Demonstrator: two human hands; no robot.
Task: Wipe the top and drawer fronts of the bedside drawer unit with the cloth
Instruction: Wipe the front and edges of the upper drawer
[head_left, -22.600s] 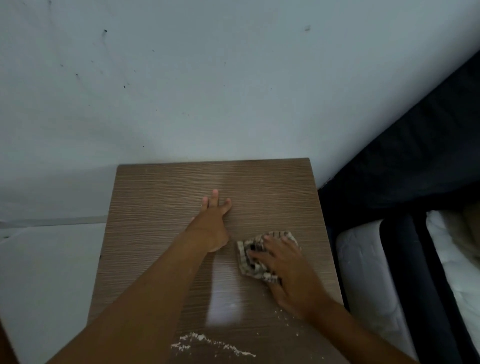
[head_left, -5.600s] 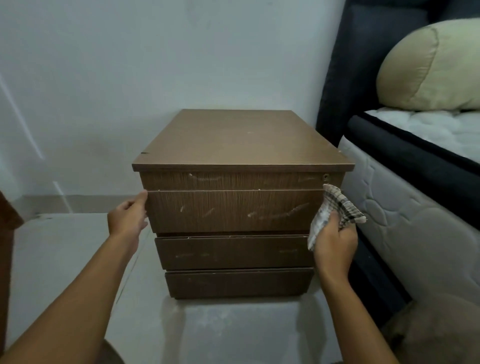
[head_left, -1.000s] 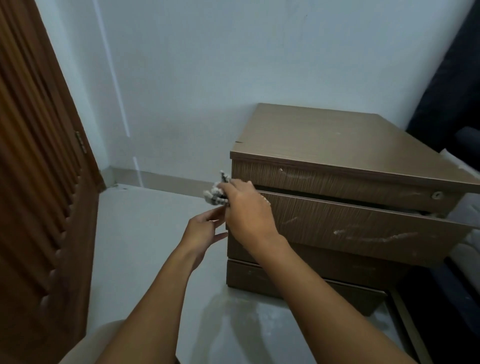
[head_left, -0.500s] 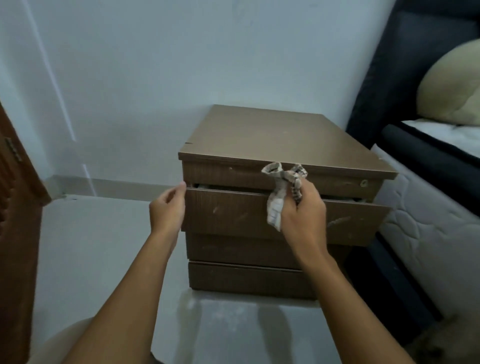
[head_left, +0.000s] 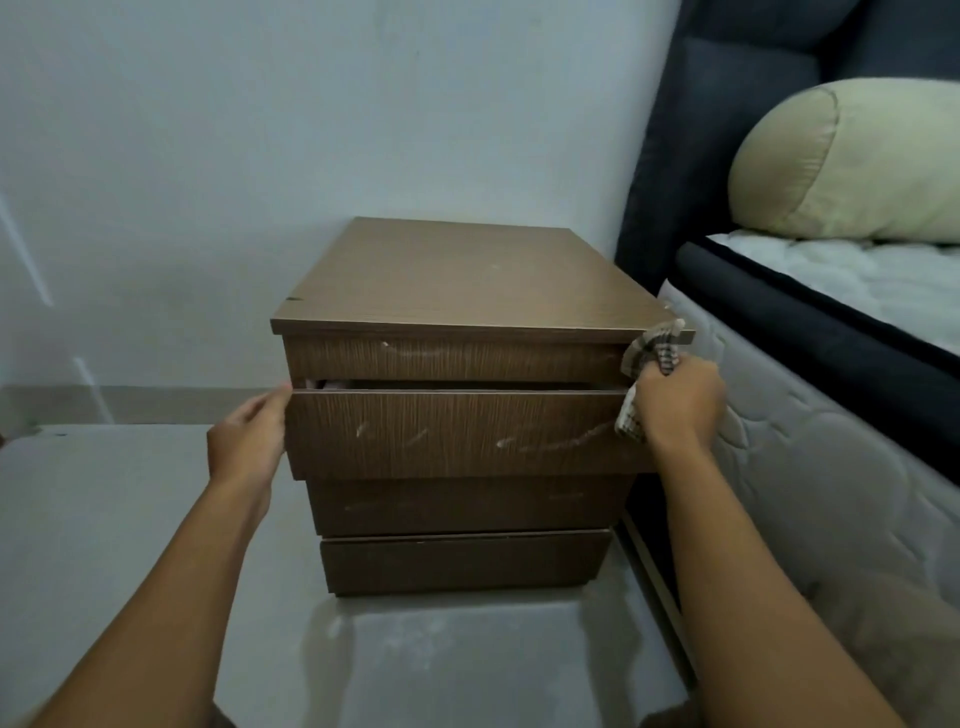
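The brown wooden bedside drawer unit (head_left: 467, 280) stands against the wall, seen from the front. Its top drawer (head_left: 447, 434) is pulled out a little and carries pale smears. The fixed strip above the drawer is smeared too. Two lower drawers (head_left: 467, 564) are closed. My left hand (head_left: 249, 441) rests on the top drawer's left edge, fingers curled around it. My right hand (head_left: 678, 402) grips the checked cloth (head_left: 652, 353) at the drawer's right end, just under the unit's top right corner.
A bed with a quilted mattress (head_left: 810, 467), dark headboard (head_left: 737, 130) and pale green pillow (head_left: 852, 161) stands close on the right of the unit. Grey floor (head_left: 104, 519) spreads left and in front. A pale wall (head_left: 260, 156) is behind.
My right hand has carried the cloth from the middle of the top drawer's upper edge to its right end. My left hand stays on the left edge. The view has swung to face the unit squarely.
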